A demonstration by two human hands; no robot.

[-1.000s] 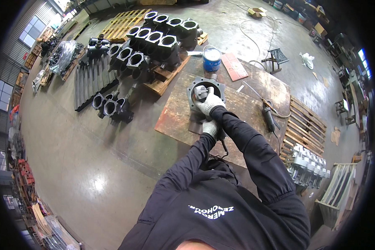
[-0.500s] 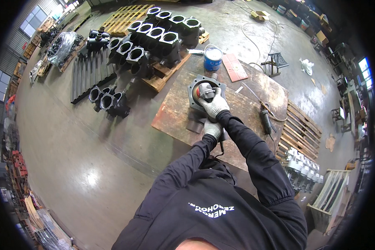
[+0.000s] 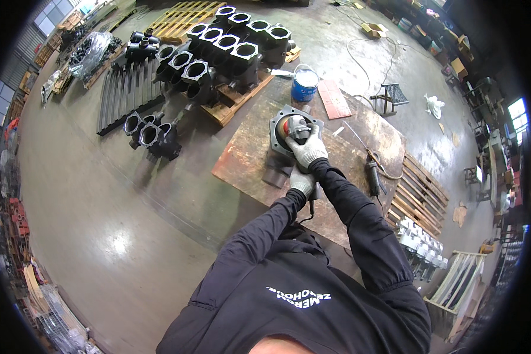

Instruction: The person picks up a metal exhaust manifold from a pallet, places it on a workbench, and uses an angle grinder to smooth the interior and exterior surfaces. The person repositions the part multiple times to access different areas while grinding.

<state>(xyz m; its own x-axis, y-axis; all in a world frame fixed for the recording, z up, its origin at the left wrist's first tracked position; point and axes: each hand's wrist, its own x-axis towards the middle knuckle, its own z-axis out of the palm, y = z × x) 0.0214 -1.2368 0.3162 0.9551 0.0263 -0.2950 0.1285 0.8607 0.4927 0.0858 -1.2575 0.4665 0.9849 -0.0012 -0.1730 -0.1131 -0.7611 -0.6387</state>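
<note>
On the worktable stands a dark cast valve body with a bolt-holed flange facing up around a round bore. An angle grinder has its head inside that bore, and a reddish disc shows at its edge. My right hand, in a light knit glove, is closed over the grinder's head. Lower down, my gloved left hand wraps the grinder's body, which is mostly hidden under both hands. A black cord runs out below the left hand. Whether the disc touches the bore wall cannot be made out.
A blue can and a flat red box sit at the table's far side. On its right lies another power tool beside a thin rod. Several black castings crowd a pallet at far left; a slatted pallet lies right.
The grinder's head has shifted slightly within the bore, showing more of the reddish disc. Both hands keep their hold. The whole view has moved a little.
</note>
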